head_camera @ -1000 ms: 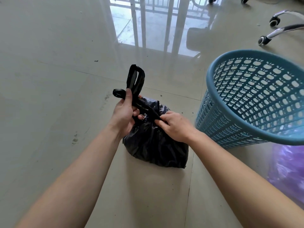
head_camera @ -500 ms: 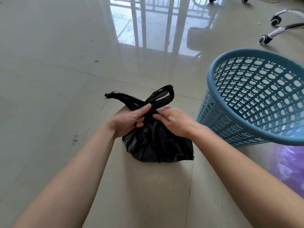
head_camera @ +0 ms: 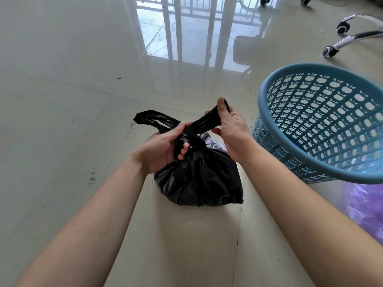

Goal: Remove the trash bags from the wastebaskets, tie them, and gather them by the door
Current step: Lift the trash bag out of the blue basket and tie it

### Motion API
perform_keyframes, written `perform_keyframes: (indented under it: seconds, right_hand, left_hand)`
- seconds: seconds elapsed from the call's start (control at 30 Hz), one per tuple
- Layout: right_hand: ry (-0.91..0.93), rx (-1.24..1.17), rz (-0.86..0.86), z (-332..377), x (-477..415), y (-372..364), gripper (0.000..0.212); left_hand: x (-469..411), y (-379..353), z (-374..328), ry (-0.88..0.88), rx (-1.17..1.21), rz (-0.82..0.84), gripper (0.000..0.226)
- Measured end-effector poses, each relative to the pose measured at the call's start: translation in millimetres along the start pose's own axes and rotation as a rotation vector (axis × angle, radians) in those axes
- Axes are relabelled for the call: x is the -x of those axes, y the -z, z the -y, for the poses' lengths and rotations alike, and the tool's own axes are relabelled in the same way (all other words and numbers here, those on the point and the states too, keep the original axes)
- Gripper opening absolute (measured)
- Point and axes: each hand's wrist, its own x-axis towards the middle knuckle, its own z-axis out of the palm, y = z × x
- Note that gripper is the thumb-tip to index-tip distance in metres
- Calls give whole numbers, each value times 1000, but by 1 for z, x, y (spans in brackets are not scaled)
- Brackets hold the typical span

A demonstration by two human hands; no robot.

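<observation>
While right hand (head_camera: 232,129) now pulls one handle strap (head_camera: 209,121) up and right, left hand (head_camera: 163,148) pinches the crossing. Half a second ago both sat together there. Knot tightening; black trash bag (head_camera: 199,179) on floor (head_camera: 62,121), left of blue wastebasket (head_camera: 323,125).

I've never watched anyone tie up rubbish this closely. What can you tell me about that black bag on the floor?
The black bag is thin, glossy, crinkled plastic, bulging and sitting on the pale tiled floor beside a blue basket. Its neck is gathered and its two handle loops are crossed. The left hand pinches the crossing; the right hand pulls one loop up and right. The other loop sticks out to the left, free.
</observation>
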Motion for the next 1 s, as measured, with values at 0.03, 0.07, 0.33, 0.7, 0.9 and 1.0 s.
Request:
perform_keyframes:
  seconds: [0.03, 0.07, 0.33, 0.7, 0.9, 1.0]
  right_hand:
    - [5, -17, -37, 1, 1, -1, 30]
    - [-5, -55, -71, 0, 3, -2, 32]
    - [-26, -196, -139, 2, 13, -8, 36]
    - [-180, 50, -67, -4, 18, -3, 30]
    - [93, 730, -56, -3, 11, 13, 22]
    - [242, 772, 26, 2, 2, 16, 24]
  left_hand:
    - [1, 2, 0, -18, 69, 29, 37]
    - [2, 6, -1, -41, 127, 46, 38]
    - [-2, 15, -3, -110, 179, -105, 28]
    - [3, 5, -8, -189, -37, -273, 52]
    - [1, 15, -8, -230, -154, -257, 57]
    - [1, 11, -8, -246, -226, -252, 57]
